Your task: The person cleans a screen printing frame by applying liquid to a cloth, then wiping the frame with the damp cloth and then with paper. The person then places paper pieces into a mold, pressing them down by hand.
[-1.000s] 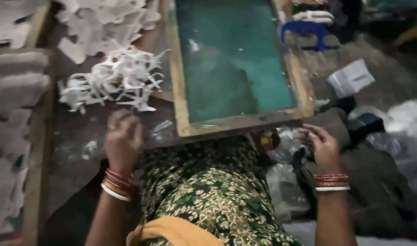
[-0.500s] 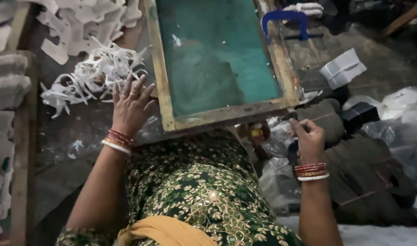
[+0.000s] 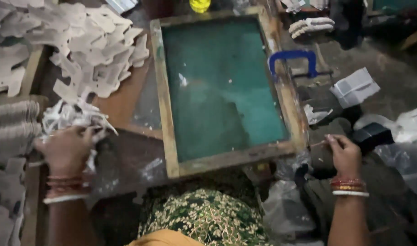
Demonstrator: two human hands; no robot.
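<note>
Gripping a tangle of white paper strips [image 3: 76,120], left hand [image 3: 65,150] has fingers curled into the pile at the table's left edge. Strips lie every way, no clear long axis. Right hand [image 3: 343,155] pinches a thin stick [image 3: 318,143] pointing left toward the frame corner; fingers narrow. Wooden frame [image 3: 165,127] with green mesh [image 3: 222,86] runs long axis away from the person, flat. Flat white card cutouts [image 3: 90,41] are heaped behind the strips. Blue clamp [image 3: 292,61] bites the frame's right rail. Crumpled plastic bags [image 3: 286,209] sit by the knee.
</note>
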